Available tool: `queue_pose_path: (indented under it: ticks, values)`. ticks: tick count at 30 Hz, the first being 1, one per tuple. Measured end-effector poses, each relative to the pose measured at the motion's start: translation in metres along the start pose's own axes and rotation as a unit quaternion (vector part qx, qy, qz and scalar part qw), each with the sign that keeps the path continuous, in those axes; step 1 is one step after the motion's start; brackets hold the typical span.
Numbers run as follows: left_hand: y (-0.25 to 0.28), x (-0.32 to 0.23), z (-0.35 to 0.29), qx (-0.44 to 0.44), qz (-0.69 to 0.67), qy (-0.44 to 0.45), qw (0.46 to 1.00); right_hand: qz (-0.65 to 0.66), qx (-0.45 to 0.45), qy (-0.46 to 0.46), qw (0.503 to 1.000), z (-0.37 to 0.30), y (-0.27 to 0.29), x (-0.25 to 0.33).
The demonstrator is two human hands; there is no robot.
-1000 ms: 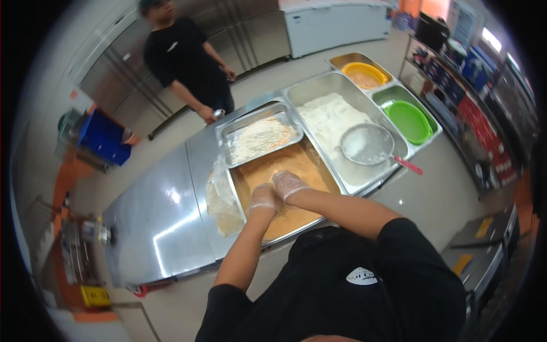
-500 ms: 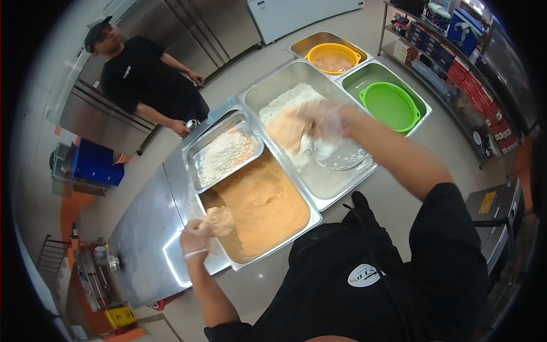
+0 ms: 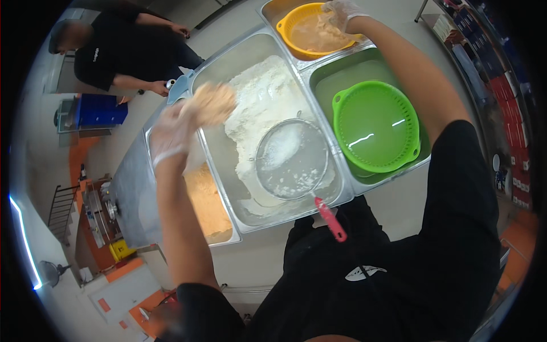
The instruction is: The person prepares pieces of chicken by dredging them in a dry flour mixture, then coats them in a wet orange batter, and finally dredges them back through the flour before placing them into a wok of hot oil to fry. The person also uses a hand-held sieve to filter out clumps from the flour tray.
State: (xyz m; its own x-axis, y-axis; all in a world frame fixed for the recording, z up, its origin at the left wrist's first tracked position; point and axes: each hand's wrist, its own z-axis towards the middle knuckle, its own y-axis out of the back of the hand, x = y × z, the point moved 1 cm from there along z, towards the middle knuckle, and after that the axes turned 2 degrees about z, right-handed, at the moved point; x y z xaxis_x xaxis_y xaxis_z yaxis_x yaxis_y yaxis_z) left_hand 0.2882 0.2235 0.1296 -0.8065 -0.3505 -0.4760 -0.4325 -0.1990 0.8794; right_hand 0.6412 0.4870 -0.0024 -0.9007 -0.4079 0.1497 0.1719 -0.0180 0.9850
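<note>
A: Where are our hands right now?

B: Our left hand (image 3: 174,128), in a thin clear glove, is raised above the near edge of the flour tray (image 3: 228,188); its fingers are curled round a breaded piece of food (image 3: 212,104), pale and crumbly, which hangs over the tray's left corner; our right hand (image 3: 342,10), also gloved, reaches far across into the orange colander (image 3: 296,23); its fingers bend down onto the wet pieces there, but we cannot tell whether they have closed on anything.

A: What lies between them?

B: A mound of white flour (image 3: 259,102) fills the middle tray; a round wire sieve (image 3: 292,158) with a red handle (image 3: 330,219) rests on it, the handle jutting over the tray's near rim toward us; to the right, a green colander (image 3: 377,125) sits in a tray of cloudy liquid; to the left, under our forearm, a tray of tan crumbs (image 3: 206,199).

A: Anyone else nearby?

B: A person in a black shirt (image 3: 122,54) stands beyond the counter, well apart from our hands.
</note>
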Motion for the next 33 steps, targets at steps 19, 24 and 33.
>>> queue_pose_path:
  ticks: [19, 24, 33]
  values:
    - [-0.102, -0.061, 0.028, -0.209, 0.169, -0.245, 0.932, 0.194, -0.039, -0.031, 0.980, 0.008, 0.017, -0.026]
    - [-0.049, 0.074, -0.128, -0.238, 0.210, -0.095, 0.943, -0.014, 0.049, 0.006, 0.999, 0.052, -0.004, -0.013]
    - [-0.065, 0.176, -0.233, -0.219, 0.062, 0.236, 0.945, -0.010, 0.128, -0.103, 0.986, 0.063, 0.036, 0.001]
